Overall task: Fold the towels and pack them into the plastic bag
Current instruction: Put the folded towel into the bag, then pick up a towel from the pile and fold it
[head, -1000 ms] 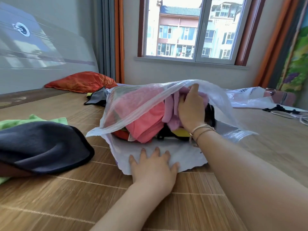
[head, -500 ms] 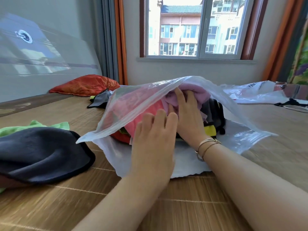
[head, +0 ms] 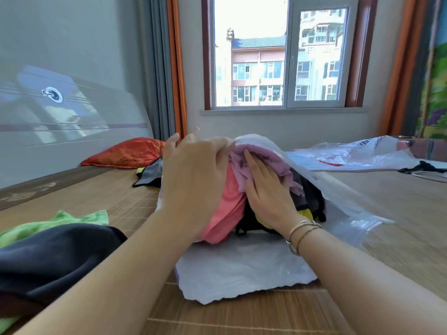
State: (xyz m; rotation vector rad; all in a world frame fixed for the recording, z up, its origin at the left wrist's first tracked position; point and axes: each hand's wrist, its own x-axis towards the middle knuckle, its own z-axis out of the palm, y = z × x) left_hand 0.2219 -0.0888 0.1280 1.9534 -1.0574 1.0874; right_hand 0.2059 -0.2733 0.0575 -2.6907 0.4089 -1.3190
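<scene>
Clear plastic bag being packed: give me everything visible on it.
The plastic bag is thin, translucent and crinkled, lying on the woven mat with its mouth toward the camera. Its ragged lower lip is spread flat. The left hand lifts its upper layer; the right hand presses the lilac towel inside, over pink, dark and yellow cloth.

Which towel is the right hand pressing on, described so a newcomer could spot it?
Start at the clear plastic bag lying open in the middle of the mat below the window. The right hand lies flat on the lilac towel at the top of the pile inside, above the coral-pink towel and paler than it.
</scene>
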